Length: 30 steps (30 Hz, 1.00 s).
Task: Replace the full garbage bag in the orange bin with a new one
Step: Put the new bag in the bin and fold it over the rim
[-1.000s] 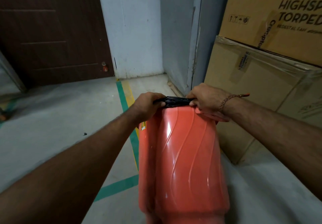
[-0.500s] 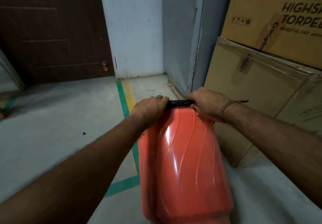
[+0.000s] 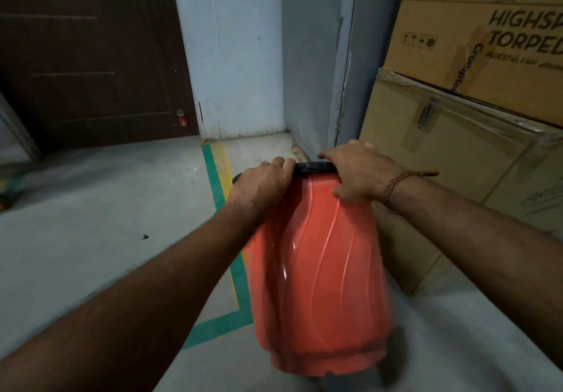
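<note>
Orange bin between both hands, left grip and right grip clamped on its rim — black bag between them

Two hands, the left and the right, one orange bin, and one black bag at its rim. Two cardboard boxes stacked, upper and lower. One dark door. One bracelet.

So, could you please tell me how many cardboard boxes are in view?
2, stacked at right: the upper box on the lower box, beside the bin. Others may lie off-frame.
</note>
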Each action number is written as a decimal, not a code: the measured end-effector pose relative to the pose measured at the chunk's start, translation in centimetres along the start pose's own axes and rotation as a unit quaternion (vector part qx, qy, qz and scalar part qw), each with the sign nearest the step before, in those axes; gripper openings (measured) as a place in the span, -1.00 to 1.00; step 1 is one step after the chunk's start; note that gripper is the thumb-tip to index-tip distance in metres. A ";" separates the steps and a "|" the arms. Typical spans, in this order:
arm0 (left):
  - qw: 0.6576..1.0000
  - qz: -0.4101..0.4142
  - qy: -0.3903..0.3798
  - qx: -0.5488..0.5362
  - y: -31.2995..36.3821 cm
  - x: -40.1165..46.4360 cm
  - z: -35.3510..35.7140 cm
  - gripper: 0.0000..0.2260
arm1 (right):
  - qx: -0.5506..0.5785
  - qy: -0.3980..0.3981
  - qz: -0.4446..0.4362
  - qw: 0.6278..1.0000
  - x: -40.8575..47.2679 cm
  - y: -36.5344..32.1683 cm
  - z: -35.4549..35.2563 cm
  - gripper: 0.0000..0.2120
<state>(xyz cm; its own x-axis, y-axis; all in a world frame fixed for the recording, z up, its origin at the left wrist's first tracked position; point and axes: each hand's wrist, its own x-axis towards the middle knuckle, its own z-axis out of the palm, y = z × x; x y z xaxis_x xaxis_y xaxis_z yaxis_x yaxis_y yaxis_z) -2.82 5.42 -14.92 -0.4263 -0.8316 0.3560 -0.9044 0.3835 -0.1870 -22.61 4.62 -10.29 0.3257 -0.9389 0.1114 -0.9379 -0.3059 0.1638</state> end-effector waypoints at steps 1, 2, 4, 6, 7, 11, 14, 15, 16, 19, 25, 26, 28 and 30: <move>1.000 -0.002 0.007 0.002 -0.2 -0.1 0.2 -0.82 | 0.039 0.005 -0.007 0.999 -0.1 -0.2 -0.3 -0.35; 1.000 -0.004 0.017 0.003 -0.3 -0.3 0.4 -0.83 | 0.077 0.029 -0.023 0.996 -0.2 -0.5 -0.4 -0.35; 0.999 -0.003 0.033 0.004 -0.7 -0.5 0.8 -0.83 | 0.109 0.077 -0.063 0.989 -0.4 -1.1 -0.3 -0.55; 0.999 0.007 0.049 0.004 -0.8 -0.7 1.0 -0.82 | 0.094 0.096 -0.084 0.987 -0.4 -1.2 0.1 -0.73; 0.998 0.013 0.059 0.006 -0.8 -0.8 1.0 -0.81 | 0.083 0.103 -0.085 0.988 -0.4 -1.2 0.2 -0.79; 0.995 0.029 0.090 0.017 -0.9 -1.4 1.4 -0.80 | 0.070 0.126 -0.074 0.987 -0.5 -1.0 0.7 -0.80; 0.994 0.017 0.105 -0.003 -1.6 -2.2 1.6 -0.75 | 0.057 0.131 -0.074 0.987 -0.8 -1.0 1.4 -0.67; 0.995 0.004 0.099 -0.024 -2.0 -2.5 1.6 -0.72 | 0.047 0.129 -0.074 0.988 -0.9 -0.9 1.6 -0.67; 0.995 -0.018 0.088 -0.046 -2.3 -2.9 1.5 -0.70 | 0.033 0.128 -0.073 0.989 -1.1 -0.8 1.7 -0.69; 0.993 -0.053 0.071 -0.074 -3.4 -3.9 1.8 -0.75 | 0.011 0.139 -0.068 0.988 -1.7 -0.5 1.6 -0.78; 0.990 -0.011 0.090 -0.107 -4.0 -4.2 1.9 -0.74 | 0.003 0.166 -0.053 0.985 -2.0 0.1 2.0 -0.84; 0.990 -0.006 0.096 -0.103 -4.0 -4.1 2.0 -0.71 | 0.000 0.165 -0.048 0.985 -2.2 0.1 2.0 -0.82; 0.989 -0.003 0.103 -0.108 -4.0 -4.0 2.3 -0.60 | -0.013 0.168 -0.049 0.985 -2.3 0.3 2.1 -0.71; 0.982 -0.043 0.098 -0.156 -3.7 -3.8 2.3 -0.54 | -0.016 0.173 -0.048 0.984 -2.4 0.3 2.3 -0.73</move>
<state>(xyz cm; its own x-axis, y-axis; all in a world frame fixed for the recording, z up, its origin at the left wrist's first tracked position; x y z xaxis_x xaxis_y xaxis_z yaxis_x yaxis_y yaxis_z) 2.24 6.24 -17.71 -0.3167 -0.7849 0.5326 -0.8861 0.4452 0.1291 -23.98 6.43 -12.77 0.4399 -0.7942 0.4192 -0.8979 -0.3810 0.2204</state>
